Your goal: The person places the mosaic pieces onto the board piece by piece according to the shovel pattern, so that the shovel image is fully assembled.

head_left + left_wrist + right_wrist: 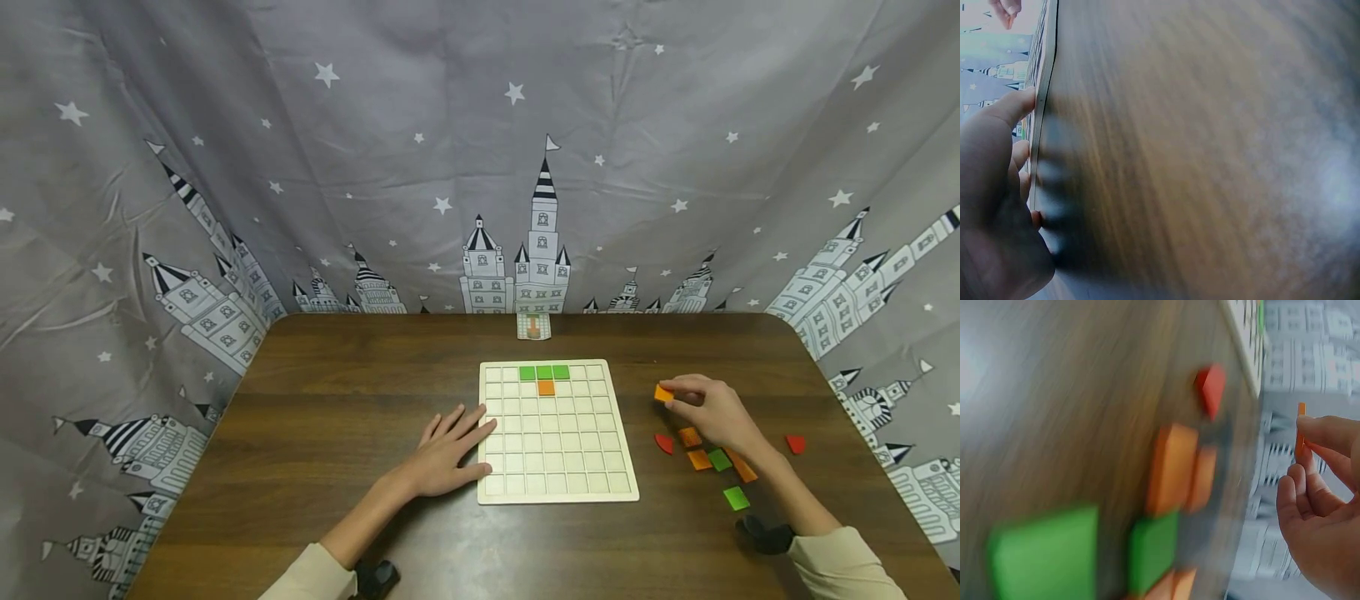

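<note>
A cream grid board (557,442) lies on the wooden table, with three green square tiles (544,372) in its top row and an orange square tile (546,387) just below the middle one. My left hand (444,458) rests at the board's left edge, fingers spread and fairly straight, the fingertips and thumb over the rim. Right of the board, my right hand (708,410) pinches an orange tile (663,392) between thumb and fingers. In the right wrist view this orange tile (1300,432) is seen edge-on, raised off the table.
Several loose tiles lie beneath and around my right hand: orange ones (699,459), green ones (737,498), a red piece with a curved edge (663,443) and another red piece (796,444) farther right. A small printed card (533,327) sits behind the board, before a grey castle-print curtain (480,100).
</note>
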`<state>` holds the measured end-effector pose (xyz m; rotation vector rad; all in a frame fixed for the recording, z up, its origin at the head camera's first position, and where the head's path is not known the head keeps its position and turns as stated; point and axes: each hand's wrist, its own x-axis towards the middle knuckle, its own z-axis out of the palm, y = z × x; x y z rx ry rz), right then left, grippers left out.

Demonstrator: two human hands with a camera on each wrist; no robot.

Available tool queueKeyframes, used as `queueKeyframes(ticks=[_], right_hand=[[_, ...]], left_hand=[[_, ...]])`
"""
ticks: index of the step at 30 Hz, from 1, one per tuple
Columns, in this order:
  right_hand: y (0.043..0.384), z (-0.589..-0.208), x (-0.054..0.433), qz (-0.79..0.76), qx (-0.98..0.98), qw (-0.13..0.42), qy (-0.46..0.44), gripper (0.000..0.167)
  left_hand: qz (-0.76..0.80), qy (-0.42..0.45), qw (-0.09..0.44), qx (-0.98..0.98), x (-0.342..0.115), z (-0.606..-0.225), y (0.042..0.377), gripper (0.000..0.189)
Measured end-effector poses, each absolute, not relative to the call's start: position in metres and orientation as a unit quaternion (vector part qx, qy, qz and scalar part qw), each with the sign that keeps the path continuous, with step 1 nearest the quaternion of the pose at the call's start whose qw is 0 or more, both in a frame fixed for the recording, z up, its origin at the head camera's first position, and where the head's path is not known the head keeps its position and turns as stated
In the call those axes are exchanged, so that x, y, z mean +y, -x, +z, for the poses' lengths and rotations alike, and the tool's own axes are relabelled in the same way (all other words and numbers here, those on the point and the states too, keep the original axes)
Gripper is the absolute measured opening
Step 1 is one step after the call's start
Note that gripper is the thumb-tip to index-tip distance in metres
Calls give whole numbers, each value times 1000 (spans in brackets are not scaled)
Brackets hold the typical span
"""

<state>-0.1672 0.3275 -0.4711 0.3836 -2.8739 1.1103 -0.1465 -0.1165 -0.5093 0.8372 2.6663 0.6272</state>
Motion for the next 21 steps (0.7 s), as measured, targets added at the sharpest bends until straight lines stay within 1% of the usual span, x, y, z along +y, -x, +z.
queueKeyframes(ticks=[8,18,21], right_hand=[[177,-466,279,384,-909,5,-161,31],[189,-470,237,406,-895,-8,-186,28],[193,-473,225,414,-891,-21,-186,28]], left_hand=[[216,-288,139,922,-116,-509,146,68],[218,-291,136,921,-116,-508,146,69],[216,-291,135,922,-116,-509,146,69]])
